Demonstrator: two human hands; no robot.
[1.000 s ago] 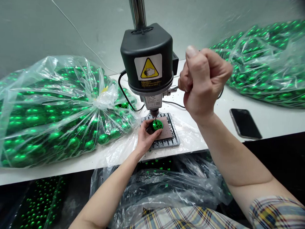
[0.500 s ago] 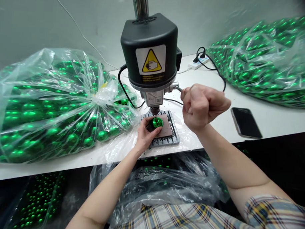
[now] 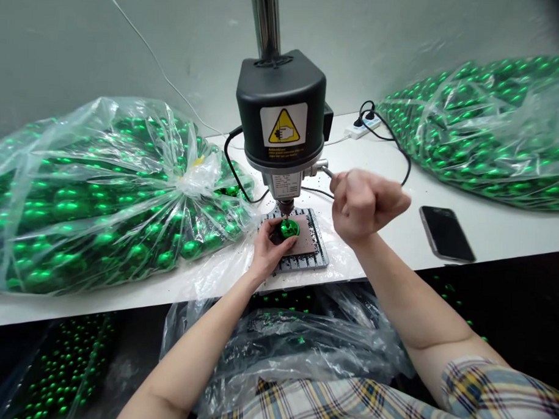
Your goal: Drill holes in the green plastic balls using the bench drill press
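A small black bench drill (image 3: 283, 115) stands on a white table (image 3: 499, 226), its bit pointing down at a shiny green ball (image 3: 288, 227). My left hand (image 3: 269, 249) holds that ball on the brown pad of the drill's base plate (image 3: 311, 250). My right hand (image 3: 363, 203) is closed in a fist around the drill's metal feed lever (image 3: 325, 171), level with the chuck and to its right.
A large clear bag of green balls (image 3: 101, 191) lies left of the drill; another bag (image 3: 484, 125) lies at the back right. A black phone (image 3: 446, 233) rests on the table's right. A power strip (image 3: 365, 124) with cables sits behind. An open plastic bag (image 3: 311, 339) hangs below the table edge.
My right hand has swung the lever down from head height to beside the chuck, and the bit has come down to the ball. The left hand has stayed on the ball.
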